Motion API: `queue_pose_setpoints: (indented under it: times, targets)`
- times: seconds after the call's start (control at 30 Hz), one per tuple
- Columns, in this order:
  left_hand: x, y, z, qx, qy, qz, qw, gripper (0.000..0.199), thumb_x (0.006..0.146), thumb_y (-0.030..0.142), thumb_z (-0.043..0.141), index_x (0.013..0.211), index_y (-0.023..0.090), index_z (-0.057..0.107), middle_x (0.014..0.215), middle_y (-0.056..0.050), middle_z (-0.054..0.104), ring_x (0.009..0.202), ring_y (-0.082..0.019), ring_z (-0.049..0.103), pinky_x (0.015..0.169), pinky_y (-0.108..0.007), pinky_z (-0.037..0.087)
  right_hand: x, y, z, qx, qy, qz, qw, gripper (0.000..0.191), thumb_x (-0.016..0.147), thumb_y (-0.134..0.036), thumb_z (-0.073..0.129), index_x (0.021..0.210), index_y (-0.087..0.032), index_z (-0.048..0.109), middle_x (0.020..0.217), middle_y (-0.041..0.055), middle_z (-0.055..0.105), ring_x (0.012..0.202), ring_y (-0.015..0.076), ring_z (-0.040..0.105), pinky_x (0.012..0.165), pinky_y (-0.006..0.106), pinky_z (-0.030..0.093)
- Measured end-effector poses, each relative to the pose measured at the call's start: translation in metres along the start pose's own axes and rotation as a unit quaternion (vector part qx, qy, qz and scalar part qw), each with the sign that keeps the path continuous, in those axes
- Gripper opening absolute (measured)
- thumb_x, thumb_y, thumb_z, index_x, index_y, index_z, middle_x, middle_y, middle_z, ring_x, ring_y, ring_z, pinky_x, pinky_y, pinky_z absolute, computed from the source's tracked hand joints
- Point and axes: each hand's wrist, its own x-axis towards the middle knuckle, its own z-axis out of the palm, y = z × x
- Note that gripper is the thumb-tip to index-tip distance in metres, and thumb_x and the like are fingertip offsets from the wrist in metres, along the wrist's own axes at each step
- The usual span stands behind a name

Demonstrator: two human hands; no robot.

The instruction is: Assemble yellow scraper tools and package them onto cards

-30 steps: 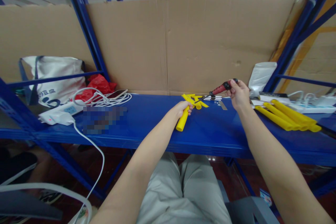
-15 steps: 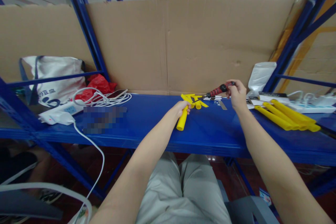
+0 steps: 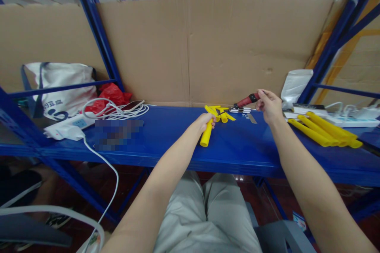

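Note:
My left hand [image 3: 206,121] is closed around a yellow tube [image 3: 205,138], whose near end sticks out toward me over the blue shelf. At the right, my right hand [image 3: 271,106] pinches the back end of a red and black screwdriver [image 3: 245,101]. The screwdriver slants down to the left, and its dark shaft reaches the far end of the tube beside my left fingers. Its tip is too small to make out there. Just behind lie several short yellow pieces [image 3: 225,117]. White pens or markers [image 3: 244,110] and a small flat metal strip [image 3: 252,118] rest below the screwdriver.
Several long yellow tubes [image 3: 325,129] lie at the right, by a white power strip [image 3: 353,120]. At the left are a cloth bag [image 3: 63,87], a red plastic bag [image 3: 114,94] and coiled white cables [image 3: 130,114]. A cardboard sheet [image 3: 190,47] stands along the back.
My right fingers have shifted slightly on the screwdriver's end, and its handle looks turned about its length. My left hand and the tube have stayed in nearly the same place.

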Motion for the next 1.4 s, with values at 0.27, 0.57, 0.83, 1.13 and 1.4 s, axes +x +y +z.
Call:
queue_pose_setpoints:
  times: [0.27,0.57,0.83,1.13,1.4]
  targets:
    - [-0.0003,0.0013,0.0003,-0.027,0.033,0.009,0.999,0.017,0.077,0.0,0.039,0.08,0.014,0.048,0.043,0.008,0.038,0.032,-0.005,0.032,0.039,-0.018,0.027,0.0011,-0.0002,-0.0026,0.064,-0.045,0.054,0.995,0.03,0.072,-0.043,0.071,0.074,-0.02,0.053,0.046,-0.0056,0.052,0.035,0.0074,0.046,0.034,0.018,0.037]
    - [-0.005,0.0025,0.0028,-0.034,0.055,0.015,0.998,0.016,0.075,0.0,0.041,0.074,0.015,0.048,0.042,0.007,0.04,0.032,-0.005,0.032,0.039,-0.019,0.027,-0.0019,-0.0007,0.0021,0.051,0.036,0.036,0.997,0.039,0.064,-0.042,0.077,0.061,-0.02,0.044,0.042,-0.0082,0.045,0.031,0.0051,0.039,0.027,0.016,0.029]
    - [-0.0054,0.0024,0.0022,-0.035,0.057,0.017,0.998,0.019,0.074,-0.002,0.039,0.075,0.015,0.048,0.041,0.008,0.037,0.031,-0.005,0.031,0.039,-0.019,0.026,-0.0026,-0.001,0.0037,0.056,0.028,0.042,0.997,0.03,0.071,-0.039,0.072,0.063,-0.019,0.051,0.034,-0.01,0.035,0.027,0.0044,0.032,0.027,0.016,0.027]
    - [-0.0048,0.0023,0.0019,-0.04,0.067,0.021,0.997,0.017,0.075,-0.001,0.042,0.073,0.015,0.048,0.04,0.008,0.037,0.03,-0.005,0.032,0.037,-0.018,0.026,-0.0025,-0.0024,0.0018,0.072,-0.049,0.05,0.995,0.029,0.073,-0.042,0.071,0.073,-0.019,0.053,0.053,-0.005,0.055,0.036,0.0064,0.048,0.032,0.017,0.035]
    - [-0.0054,0.002,0.0032,-0.048,0.066,0.026,0.996,0.02,0.078,0.0,0.043,0.066,0.016,0.044,0.04,0.008,0.037,0.03,-0.004,0.031,0.037,-0.018,0.026,-0.0004,0.0019,0.0025,0.082,-0.005,0.047,0.995,0.041,0.065,-0.044,0.076,0.065,-0.021,0.043,0.045,-0.0091,0.047,0.031,0.0057,0.041,0.028,0.017,0.029]
